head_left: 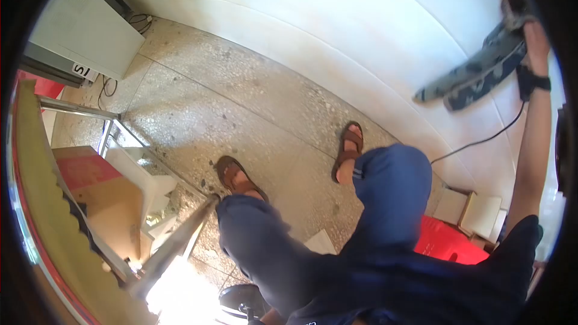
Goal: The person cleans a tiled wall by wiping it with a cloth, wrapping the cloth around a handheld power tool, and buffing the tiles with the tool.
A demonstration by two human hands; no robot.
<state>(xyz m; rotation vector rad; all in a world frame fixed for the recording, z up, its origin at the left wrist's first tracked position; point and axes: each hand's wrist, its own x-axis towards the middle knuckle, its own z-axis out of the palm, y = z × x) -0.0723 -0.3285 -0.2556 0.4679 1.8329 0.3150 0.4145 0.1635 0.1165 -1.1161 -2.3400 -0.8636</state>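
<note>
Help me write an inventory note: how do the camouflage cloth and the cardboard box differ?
Colour: the camouflage cloth has dark patches on grey-green; the cardboard box is brown with a reddish area. Shape: the camouflage cloth tapers; the cardboard box has broad, flat faces. Place: the camouflage cloth is in the right hand by the pale wall; the cardboard box sits on the person's left.

A brown box (117, 198) with a red patch sat by a shiny metal bar (174, 245). A big white box (90, 30) stood near the pale wall (289, 24). The floor (271, 114) was speckled. A bright red thing (448, 244) lay near small cream boxes (481, 216).
</note>
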